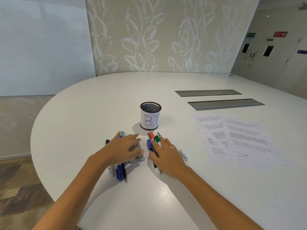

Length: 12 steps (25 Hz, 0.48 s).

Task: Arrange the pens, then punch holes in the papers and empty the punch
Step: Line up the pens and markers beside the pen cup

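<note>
- Pens are laid in two clusters on the white table [166,205], just before a black mesh cup [150,115] wrapped in paper lettered "BI".
- Left cluster [121,171]: blue marker, pencil and white-bodied pen, covered by the left hand [123,147], whose fingers are spread flat and also rest on the metal punch [136,155].
- Right cluster [153,141]: red, green and blue caps are seen; the right hand [166,155] is pressed flat on it.
- Printed papers [240,140] are overlapped to the right, paper clips [183,155] beside them.

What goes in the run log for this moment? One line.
stage: arranging pens | left hand: flat on pens, hole punch | right hand: flat on markers | cup: empty | papers: untouched
</note>
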Motion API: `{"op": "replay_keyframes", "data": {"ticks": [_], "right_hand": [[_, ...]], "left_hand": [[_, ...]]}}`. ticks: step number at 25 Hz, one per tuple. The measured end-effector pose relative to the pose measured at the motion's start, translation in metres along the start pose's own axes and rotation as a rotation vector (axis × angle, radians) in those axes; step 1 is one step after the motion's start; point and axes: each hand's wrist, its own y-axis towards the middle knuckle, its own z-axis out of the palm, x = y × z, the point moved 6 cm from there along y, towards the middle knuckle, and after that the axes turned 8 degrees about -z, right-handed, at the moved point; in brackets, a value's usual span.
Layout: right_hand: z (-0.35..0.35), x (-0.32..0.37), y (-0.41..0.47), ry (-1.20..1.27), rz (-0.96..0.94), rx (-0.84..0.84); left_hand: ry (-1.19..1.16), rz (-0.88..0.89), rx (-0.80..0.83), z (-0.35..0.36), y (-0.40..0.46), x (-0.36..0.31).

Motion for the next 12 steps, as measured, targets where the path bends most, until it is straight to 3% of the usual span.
{"op": "replay_keyframes", "data": {"ticks": [12], "right_hand": [[-0.003,-0.007,-0.062,-0.003,-0.049,0.002]], "left_hand": [[0.071,0.041,-0.065,0.001,0.027,-0.015]]}}
